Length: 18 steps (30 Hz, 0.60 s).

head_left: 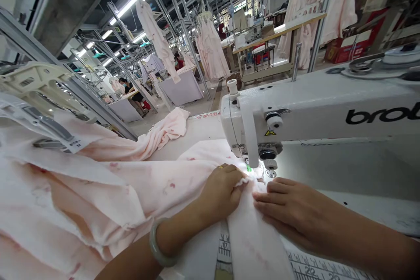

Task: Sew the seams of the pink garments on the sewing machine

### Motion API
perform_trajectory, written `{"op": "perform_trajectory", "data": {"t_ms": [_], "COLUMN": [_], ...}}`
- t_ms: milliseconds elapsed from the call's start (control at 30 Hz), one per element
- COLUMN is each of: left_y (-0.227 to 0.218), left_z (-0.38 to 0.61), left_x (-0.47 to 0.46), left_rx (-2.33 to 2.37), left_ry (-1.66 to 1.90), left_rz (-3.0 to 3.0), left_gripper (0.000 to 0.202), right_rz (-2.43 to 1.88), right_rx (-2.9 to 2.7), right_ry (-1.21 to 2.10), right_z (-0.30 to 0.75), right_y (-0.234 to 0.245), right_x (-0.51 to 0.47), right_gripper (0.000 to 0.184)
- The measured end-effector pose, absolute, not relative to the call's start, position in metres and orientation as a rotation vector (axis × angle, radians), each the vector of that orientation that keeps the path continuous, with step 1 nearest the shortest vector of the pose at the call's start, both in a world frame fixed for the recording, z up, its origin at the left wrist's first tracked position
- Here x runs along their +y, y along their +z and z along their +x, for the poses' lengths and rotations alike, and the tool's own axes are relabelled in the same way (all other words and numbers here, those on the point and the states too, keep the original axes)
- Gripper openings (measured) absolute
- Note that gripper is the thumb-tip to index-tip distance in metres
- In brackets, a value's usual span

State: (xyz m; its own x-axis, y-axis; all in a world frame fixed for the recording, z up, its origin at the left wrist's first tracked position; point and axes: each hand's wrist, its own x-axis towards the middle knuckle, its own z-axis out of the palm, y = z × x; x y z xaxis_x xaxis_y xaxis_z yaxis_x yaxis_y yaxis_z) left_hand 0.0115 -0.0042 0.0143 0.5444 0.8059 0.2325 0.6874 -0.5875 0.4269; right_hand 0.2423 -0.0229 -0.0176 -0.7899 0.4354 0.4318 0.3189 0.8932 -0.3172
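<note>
A pale pink printed garment (108,183) lies bunched across the table and runs under the needle of a white sewing machine (315,105). My left hand (221,190), with a jade bangle on the wrist, is closed and pinches a gathered edge of the pink fabric just before the presser foot (262,168). My right hand (288,210) lies flat with fingers stretched out, pressing a strip of the same fabric against the table right of the seam.
A ruler tape (305,267) is stuck to the table's near edge. More pink cloth (164,133) trails off the far side. Hanging garments (211,50), overhead rails, other sewing tables and seated workers (131,92) fill the hall behind.
</note>
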Motion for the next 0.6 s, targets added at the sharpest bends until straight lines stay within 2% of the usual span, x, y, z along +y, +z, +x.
{"op": "perform_trajectory", "data": {"t_ms": [100,300,433,600], "left_y": [0.014,0.008,-0.003,-0.011], "left_z": [0.015,0.021,0.021,0.017], "left_x": [-0.002,-0.013,-0.021,-0.026], "left_rx": [1.222,1.238,1.218,1.186], "left_ry": [0.676,0.405,0.380,0.529], "left_rz": [2.439,2.761,2.958,3.026], "left_gripper": [0.016,0.019,0.024,0.026], "right_rz": [-0.583,-0.581,-0.573,-0.584], "right_rx": [-2.570,-2.548,-2.591,-2.515], "right_ry": [0.383,0.501,0.544,0.324], "right_z": [0.243,0.244,0.247,0.253], "right_y": [-0.016,-0.014,-0.008,-0.009], "right_x": [-0.023,-0.024,-0.023,-0.010], "right_gripper": [0.029,0.026,0.024,0.029]}}
